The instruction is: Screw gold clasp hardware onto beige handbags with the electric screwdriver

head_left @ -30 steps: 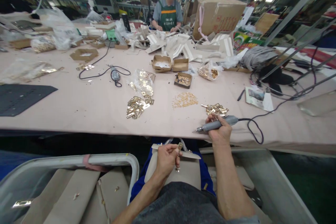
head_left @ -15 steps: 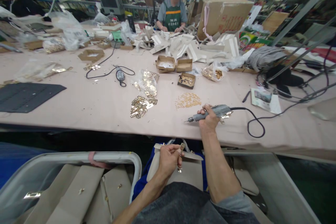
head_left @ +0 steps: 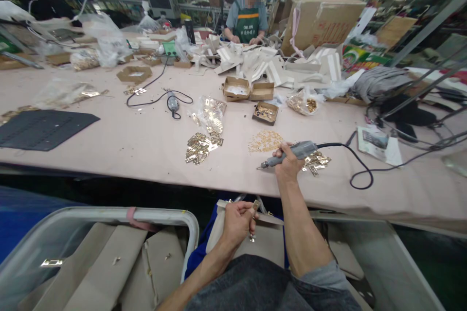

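Observation:
My right hand (head_left: 288, 163) is closed round a grey corded electric screwdriver (head_left: 292, 153), held level above the pink table (head_left: 127, 146) with its tip pointing left, next to a heap of small gold screws (head_left: 265, 141). My left hand (head_left: 239, 221) is down at my lap, pinching a small gold metal fitting (head_left: 255, 205) against the top edge of a beige bag panel (head_left: 266, 238). Gold plates (head_left: 316, 161) lie just right of the tool.
Another pile of gold plates (head_left: 202, 146), a plastic bag of them (head_left: 209, 112), small cardboard boxes (head_left: 248, 90), a second corded tool (head_left: 172, 103) and a black mat (head_left: 40, 129) lie on the table. A person in a green apron (head_left: 248, 19) works opposite. A metal-framed cart with beige panels (head_left: 120, 257) stands at my left.
My right hand has carried the screwdriver forward and left from the table's near edge to beside the screw heap. The left hand has stayed on the fitting at the panel.

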Tool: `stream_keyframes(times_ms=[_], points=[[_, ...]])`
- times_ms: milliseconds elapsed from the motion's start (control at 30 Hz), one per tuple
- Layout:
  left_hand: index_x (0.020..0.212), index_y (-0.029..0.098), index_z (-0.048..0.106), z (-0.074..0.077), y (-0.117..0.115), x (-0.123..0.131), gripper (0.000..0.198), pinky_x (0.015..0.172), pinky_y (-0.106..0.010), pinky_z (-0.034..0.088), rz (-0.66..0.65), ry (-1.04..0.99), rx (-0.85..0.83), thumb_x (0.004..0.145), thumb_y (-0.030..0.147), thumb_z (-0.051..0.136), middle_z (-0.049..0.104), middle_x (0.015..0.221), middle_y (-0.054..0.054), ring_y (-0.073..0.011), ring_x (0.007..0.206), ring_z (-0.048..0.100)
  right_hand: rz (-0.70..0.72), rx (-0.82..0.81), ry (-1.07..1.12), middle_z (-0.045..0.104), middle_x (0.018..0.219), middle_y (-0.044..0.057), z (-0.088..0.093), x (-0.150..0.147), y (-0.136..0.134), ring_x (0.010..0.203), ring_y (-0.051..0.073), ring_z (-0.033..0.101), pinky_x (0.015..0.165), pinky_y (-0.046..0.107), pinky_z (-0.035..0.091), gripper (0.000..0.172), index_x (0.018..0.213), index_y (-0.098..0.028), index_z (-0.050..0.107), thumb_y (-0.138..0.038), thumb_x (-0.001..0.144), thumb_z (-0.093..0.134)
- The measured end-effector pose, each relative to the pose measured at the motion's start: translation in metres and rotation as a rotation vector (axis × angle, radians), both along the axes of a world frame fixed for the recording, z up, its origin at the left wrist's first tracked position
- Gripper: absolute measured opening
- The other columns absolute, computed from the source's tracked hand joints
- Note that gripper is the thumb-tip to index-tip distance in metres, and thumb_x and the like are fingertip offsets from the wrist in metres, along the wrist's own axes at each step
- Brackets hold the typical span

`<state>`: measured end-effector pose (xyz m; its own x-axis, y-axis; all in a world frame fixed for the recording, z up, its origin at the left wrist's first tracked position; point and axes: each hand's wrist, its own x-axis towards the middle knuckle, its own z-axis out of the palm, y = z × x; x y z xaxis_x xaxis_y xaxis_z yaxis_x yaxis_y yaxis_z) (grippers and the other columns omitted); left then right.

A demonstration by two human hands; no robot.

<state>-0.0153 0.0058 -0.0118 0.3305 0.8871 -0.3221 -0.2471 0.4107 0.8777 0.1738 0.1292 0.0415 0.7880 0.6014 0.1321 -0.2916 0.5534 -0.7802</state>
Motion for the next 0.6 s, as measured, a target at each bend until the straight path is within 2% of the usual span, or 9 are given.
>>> stream_keyframes(times_ms=[267, 600], points=[[0.081, 0.006, 0.069, -0.0021, 0.0038, -0.0003, 0.04, 0.032, -0.021, 0.041, 0.012, -0.003, 0.004, 0.073, 0.044, 0.079, 0.069, 0.066, -0.011, -0.01, 0.033, 0.047, -0.003, -0.035, -0.027, 0.057, 0.07, -0.002, 0.0018, 0.0021, 0.0016, 0.049, 0.01, 0.05, 0.046, 0.022, 0.052, 0.031, 0.083, -0.018, 0.058, -0.027, 0.069, 0.083], [0.082, 0.005, 0.068, 0.0022, 0.0059, 0.0018, 0.038, 0.032, -0.021, 0.041, 0.009, 0.007, -0.006, 0.073, 0.041, 0.078, 0.068, 0.065, -0.011, -0.0098, 0.032, 0.046, -0.038, -0.046, 0.02, 0.057, 0.068, -0.003, 0.0051, 0.0058, 0.0049, 0.049, 0.01, 0.05, 0.047, 0.022, 0.053, 0.032, 0.083, -0.018, 0.057, -0.027, 0.067, 0.083]])
